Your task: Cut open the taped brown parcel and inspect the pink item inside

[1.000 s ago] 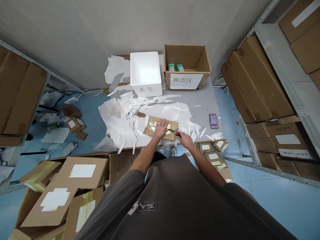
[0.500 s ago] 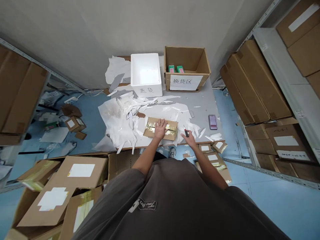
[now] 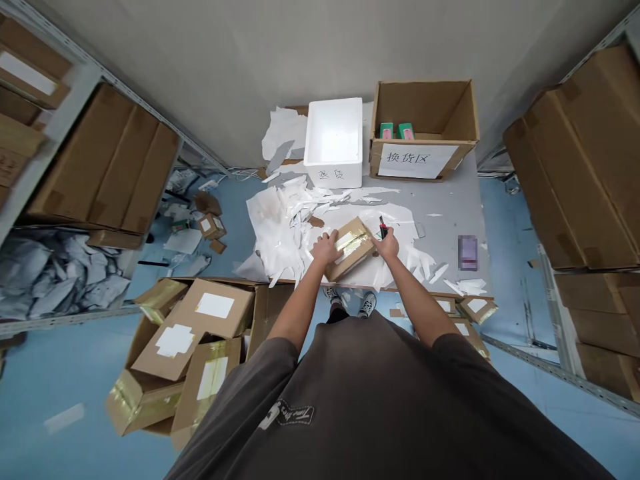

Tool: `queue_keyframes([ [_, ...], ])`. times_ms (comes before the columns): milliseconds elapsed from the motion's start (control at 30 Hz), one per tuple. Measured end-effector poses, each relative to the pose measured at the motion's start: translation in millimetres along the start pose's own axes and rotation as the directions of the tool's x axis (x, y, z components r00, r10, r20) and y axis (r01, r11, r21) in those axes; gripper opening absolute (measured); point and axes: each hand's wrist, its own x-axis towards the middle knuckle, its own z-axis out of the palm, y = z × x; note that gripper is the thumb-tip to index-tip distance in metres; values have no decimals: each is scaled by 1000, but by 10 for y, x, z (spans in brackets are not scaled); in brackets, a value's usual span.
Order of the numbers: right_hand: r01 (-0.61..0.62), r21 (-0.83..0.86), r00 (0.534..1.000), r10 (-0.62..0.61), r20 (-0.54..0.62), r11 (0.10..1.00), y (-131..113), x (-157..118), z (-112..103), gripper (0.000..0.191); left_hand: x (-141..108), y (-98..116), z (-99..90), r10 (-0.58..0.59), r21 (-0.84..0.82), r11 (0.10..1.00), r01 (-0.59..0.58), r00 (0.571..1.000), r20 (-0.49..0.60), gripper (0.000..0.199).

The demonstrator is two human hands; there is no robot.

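A small taped cardboard box [image 3: 351,249] with a white label is tilted at the front of the table. My left hand [image 3: 327,248] grips its left side, fingers over the edge. At its right corner is my right hand [image 3: 387,244], closed around a utility knife [image 3: 383,227] whose tip points up and away from me. The right fingertips appear to touch the box as well. Torn white paper scraps [image 3: 295,213] lie behind the box and to its left.
At the back stand a white foam box [image 3: 334,175] and an open carton [image 3: 424,161] with two green packs inside. A purple, blurred-out item [image 3: 468,253] lies at right. A big carton of parcels [image 3: 215,307] is on the floor at left; loaded shelves flank both sides.
The box has been turned and tipped up from lying flat, my left hand shifting to its side. My right hand, still with the knife, has moved in to the box. The view has swung left.
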Motion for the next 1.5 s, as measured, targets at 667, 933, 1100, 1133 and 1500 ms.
queue_keyframes([
  [667,47,72,994,-54,99,996,389,-699,243,66,-146,221,56,671,122,689,-715,692,266,80],
  [933,54,-57,990,-46,136,997,70,50,-126,73,130,365,-90,669,138,687,-713,695,262,101],
  [1100,76,48,993,-79,85,996,261,4,-267,52,114,356,43,735,99,651,-753,658,165,98],
  [1133,79,112,992,-89,90,991,342,-55,-297,44,109,369,89,725,89,672,-735,678,126,96],
  [1500,-15,326,801,-184,569,945,735,-396,-589,26,63,655,391,548,-14,836,-549,836,-40,85],
])
